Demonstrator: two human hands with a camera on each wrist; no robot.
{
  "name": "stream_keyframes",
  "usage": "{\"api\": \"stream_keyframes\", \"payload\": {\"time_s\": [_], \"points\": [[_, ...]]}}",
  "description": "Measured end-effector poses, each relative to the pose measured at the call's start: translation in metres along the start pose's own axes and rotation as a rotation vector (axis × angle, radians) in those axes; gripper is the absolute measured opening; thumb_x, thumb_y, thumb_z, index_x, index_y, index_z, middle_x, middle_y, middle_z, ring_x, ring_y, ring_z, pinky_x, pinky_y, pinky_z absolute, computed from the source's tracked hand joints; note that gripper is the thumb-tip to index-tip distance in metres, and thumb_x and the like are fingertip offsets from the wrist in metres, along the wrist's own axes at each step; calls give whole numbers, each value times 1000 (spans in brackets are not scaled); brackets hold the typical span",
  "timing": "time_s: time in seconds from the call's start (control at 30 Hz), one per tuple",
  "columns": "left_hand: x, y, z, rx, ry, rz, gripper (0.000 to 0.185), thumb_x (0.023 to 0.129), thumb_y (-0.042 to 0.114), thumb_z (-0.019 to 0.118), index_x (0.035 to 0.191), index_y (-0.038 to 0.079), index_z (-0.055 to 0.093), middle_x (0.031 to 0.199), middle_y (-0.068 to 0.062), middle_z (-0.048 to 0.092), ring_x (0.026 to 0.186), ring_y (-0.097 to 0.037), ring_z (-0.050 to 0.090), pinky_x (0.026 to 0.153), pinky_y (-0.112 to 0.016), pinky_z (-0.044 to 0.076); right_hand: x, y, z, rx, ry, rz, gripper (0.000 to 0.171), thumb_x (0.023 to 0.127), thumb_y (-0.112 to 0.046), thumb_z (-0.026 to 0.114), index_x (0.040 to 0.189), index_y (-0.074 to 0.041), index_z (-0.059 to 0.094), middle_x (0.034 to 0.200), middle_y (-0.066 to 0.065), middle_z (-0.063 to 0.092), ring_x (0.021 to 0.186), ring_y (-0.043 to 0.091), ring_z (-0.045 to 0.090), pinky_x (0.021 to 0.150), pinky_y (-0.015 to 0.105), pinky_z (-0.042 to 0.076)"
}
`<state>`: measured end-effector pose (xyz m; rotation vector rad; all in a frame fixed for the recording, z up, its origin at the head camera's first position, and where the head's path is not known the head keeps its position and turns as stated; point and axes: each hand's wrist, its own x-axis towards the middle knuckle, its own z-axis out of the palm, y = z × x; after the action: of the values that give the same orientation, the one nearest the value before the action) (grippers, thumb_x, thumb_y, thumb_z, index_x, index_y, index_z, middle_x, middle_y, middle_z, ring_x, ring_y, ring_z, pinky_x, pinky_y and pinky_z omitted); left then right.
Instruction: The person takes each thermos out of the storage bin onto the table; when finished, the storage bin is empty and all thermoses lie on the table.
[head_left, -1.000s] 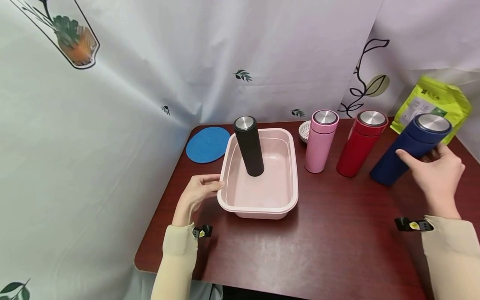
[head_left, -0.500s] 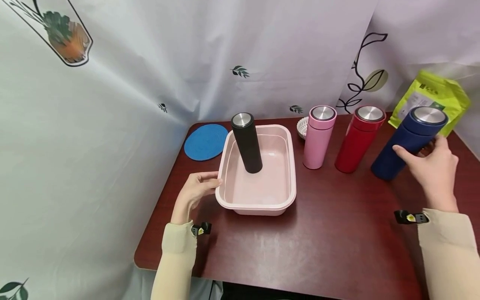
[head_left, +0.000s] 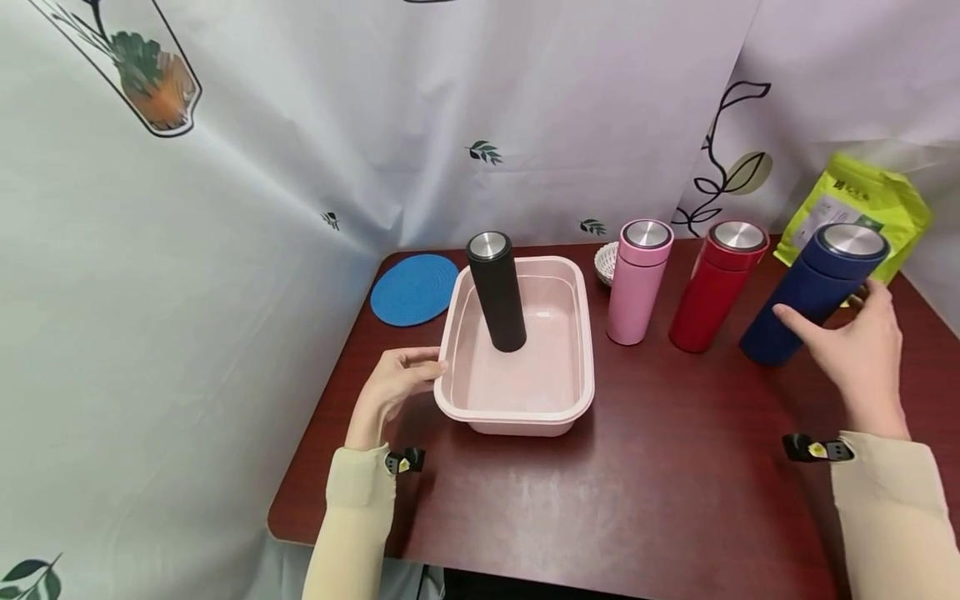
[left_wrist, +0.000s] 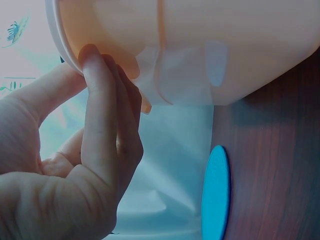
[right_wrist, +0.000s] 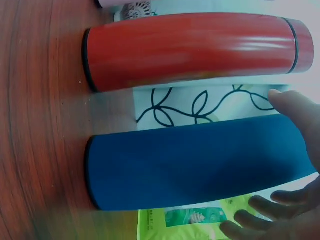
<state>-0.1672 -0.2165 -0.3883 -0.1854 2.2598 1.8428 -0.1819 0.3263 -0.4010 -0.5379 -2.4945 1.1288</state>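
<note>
My left hand (head_left: 399,385) pinches the left rim of a pale pink basin (head_left: 587,358); the left wrist view shows thumb and fingers on either side of the rim (left_wrist: 64,35). Inside the basin stands a black thermos (head_left: 497,292) with a steel lid top. At the right, my right hand (head_left: 855,350) is around a dark blue thermos (head_left: 802,296) whose base is on the table. In the right wrist view, the thumb reaches past one side of the blue thermos (right_wrist: 195,162), and spread, loosely bent fingers (right_wrist: 250,220) lie past its other side.
A red thermos (head_left: 716,287) and a pink thermos (head_left: 637,287) stand left of the blue one. Behind them are a small white basket (head_left: 606,262) and a green bag (head_left: 862,200). A blue round mat (head_left: 414,290) lies beyond the basin on the dark red table (head_left: 675,500).
The blue thermos's top has shifted slightly left, toward the red one, and my right hand has moved left with it. My left hand stays at the basin's rim.
</note>
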Motion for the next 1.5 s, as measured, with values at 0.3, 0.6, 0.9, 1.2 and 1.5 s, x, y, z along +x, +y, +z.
{"api": "stream_keyframes", "payload": {"time_s": [0.3,0.6,0.9,1.2,1.5], "points": [[2,1,1,-9,-14,8,46,87,5,70,129,-10,58,119,-25,65,87,-14,70,86,-38,58,-12,-5,1,92,46,105,94,82,-43,73,155,-34,13,161,-2,25,145,24,32,119,34,29],[1,3,1,-6,-12,6,46,87,6,70,129,-10,58,121,-26,64,87,-14,70,88,-41,57,-25,-12,0,197,161,119,86,82,-35,74,153,-28,25,157,-4,33,143,10,34,118,22,26],[0,3,1,-8,-17,-1,46,87,7,70,129,-9,58,118,-24,66,87,-15,70,87,-39,58,-39,-17,-5,217,297,69,74,80,-30,78,144,-25,42,146,-3,49,133,4,46,113,18,32],[0,3,0,-9,-12,6,46,87,7,70,129,-9,58,117,-24,66,87,-15,70,86,-39,58,-42,-16,-4,382,383,-54,67,72,-14,85,132,-21,56,128,-8,62,114,-1,56,106,16,41],[0,0,0,-12,-9,-4,46,87,7,70,129,-8,58,117,-23,67,87,-15,70,86,-39,58,-50,-21,7,375,379,-150,61,72,-9,85,128,-20,62,121,-9,68,108,-3,60,98,15,46]]}}
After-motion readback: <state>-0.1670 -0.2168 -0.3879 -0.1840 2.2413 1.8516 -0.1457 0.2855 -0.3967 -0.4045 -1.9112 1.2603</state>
